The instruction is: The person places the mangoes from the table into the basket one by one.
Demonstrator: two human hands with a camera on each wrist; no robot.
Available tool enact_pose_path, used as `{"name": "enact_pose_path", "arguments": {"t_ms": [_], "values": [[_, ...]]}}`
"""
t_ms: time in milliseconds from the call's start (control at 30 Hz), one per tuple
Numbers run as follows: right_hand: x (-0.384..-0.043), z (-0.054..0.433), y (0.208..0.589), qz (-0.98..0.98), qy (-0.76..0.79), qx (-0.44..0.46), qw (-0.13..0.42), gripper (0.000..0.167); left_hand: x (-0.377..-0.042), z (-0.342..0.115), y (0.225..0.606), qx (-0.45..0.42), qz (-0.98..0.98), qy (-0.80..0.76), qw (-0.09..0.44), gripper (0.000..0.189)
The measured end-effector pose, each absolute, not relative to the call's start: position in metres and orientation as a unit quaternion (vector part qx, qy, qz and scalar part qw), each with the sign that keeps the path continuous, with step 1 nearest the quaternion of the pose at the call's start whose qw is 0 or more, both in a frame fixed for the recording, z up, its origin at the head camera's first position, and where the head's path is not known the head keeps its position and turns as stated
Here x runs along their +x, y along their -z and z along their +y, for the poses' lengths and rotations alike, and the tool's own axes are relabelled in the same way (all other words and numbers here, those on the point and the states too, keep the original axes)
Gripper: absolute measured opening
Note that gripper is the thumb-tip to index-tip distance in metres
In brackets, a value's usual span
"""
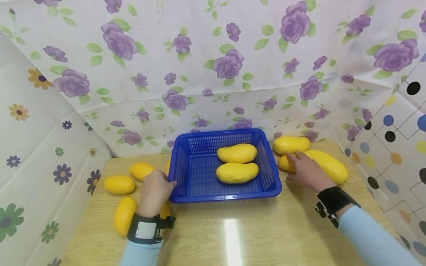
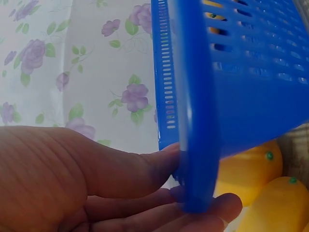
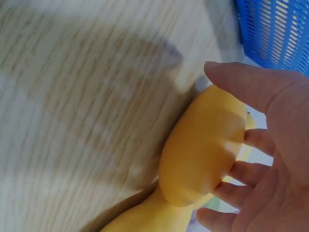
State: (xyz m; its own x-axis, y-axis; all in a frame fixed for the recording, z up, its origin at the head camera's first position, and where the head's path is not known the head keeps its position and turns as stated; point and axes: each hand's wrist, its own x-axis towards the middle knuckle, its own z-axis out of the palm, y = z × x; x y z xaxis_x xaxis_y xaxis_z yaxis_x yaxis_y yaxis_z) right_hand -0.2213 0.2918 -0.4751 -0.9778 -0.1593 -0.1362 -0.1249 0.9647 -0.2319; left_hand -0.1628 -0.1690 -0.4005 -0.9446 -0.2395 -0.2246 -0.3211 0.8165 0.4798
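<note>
A blue plastic basket (image 1: 199, 173) with slotted walls stands at the middle of the table. Two long, lumpy yellow fruits (image 1: 237, 173) lie side by side in its right half. My left hand (image 1: 155, 192) pinches the basket's left rim; the left wrist view shows the thumb on one side and fingers on the other. Right of the basket, my right hand (image 1: 309, 170) reaches over an orange-yellow mango (image 3: 203, 150). Its fingertips touch or nearly touch the mango's side, and the thumb extends past one end. A large long yellow fruit (image 1: 327, 166) lies beneath and beside this hand.
Another yellow fruit (image 1: 291, 144) lies behind the right hand's mango. Several mangoes sit around the left hand, among them one at the far left (image 1: 119, 184) and one nearer the front (image 1: 125, 216). Patterned sheets (image 1: 199, 74) rise behind and beside the wooden table (image 1: 266, 236).
</note>
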Motion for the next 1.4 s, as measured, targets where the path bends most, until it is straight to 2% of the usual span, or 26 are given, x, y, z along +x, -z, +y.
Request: {"name": "enact_pose_path", "arguments": {"t_ms": [267, 667, 967, 1400], "values": [[-0.219, 0.293, 0.475, 0.987, 0.125, -0.077, 0.068, 0.084, -0.165, -0.169, 0.397, -0.152, 0.946, -0.272, 0.091, 0.031], [-0.214, 0.296, 0.48, 0.984, 0.121, -0.122, 0.042, 0.067, -0.164, -0.171, 0.394, -0.146, 0.943, -0.282, 0.101, 0.026], [-0.211, 0.295, 0.478, 0.986, 0.105, -0.124, 0.035, 0.069, -0.167, -0.171, 0.393, -0.153, 0.941, -0.282, 0.106, 0.025], [-0.209, 0.296, 0.469, 0.983, 0.133, -0.102, 0.072, 0.074, -0.165, -0.171, 0.397, -0.145, 0.944, -0.283, 0.086, 0.022]]}}
